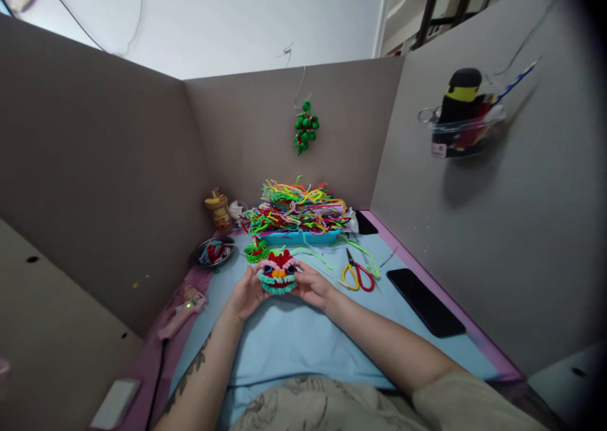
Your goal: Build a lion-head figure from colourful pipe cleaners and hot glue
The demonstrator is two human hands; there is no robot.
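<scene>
Both my hands hold a small pipe-cleaner figure [278, 274] with red, pink, orange and teal fuzzy parts, above the light blue mat [294, 336]. My left hand [247, 294] grips its left side, fingers curled. My right hand [313, 285] grips its right side the same way. Just behind it lies a green pipe-cleaner figure [257, 250]. A blue tray [296, 235] piled with many coloured pipe cleaners [296, 206] stands further back.
Scissors [356, 274] with yellow and red handles lie to the right, and a black phone [425, 301] beyond them. A pink glue gun [183, 309] and a dark dish [213, 252] sit at left. Grey partition walls enclose the desk; a green ornament [306, 127] hangs at the back.
</scene>
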